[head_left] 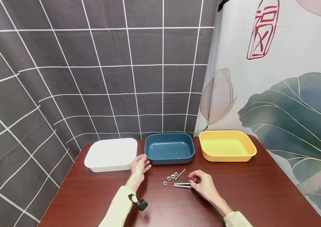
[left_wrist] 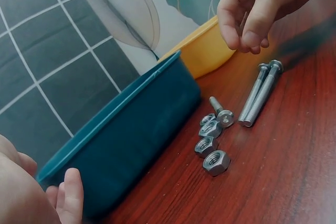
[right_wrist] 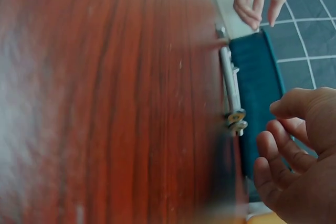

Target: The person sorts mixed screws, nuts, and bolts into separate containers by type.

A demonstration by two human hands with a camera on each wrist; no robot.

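My left hand (head_left: pixel 139 167) is between the white tray (head_left: pixel 95 167) and the blue tray (head_left: pixel 171 160), at the blue tray's front left corner. Its fingers are relaxed and hold nothing; whether they touch a rim I cannot tell. Just beside the heads of two long bolts (head_left: pixel 182 186) lying side by side, my right hand (head_left: pixel 204 184) hovers above the table. Loosely bent fingers (right_wrist: pixel 278 150) show nothing between them in the right wrist view. A third bolt (head_left: pixel 180 174) lies close to several hex nuts (left_wrist: pixel 216 162) in front of the blue tray.
A yellow tray (head_left: pixel 228 157) stands at the back right, in line with the other two. All rest on a reddish-brown wooden table (head_left: pixel 166 211). Behind it hang a grey tile-patterned cloth (head_left: pixel 149 78) and a white leaf-printed curtain (head_left: pixel 234 41).
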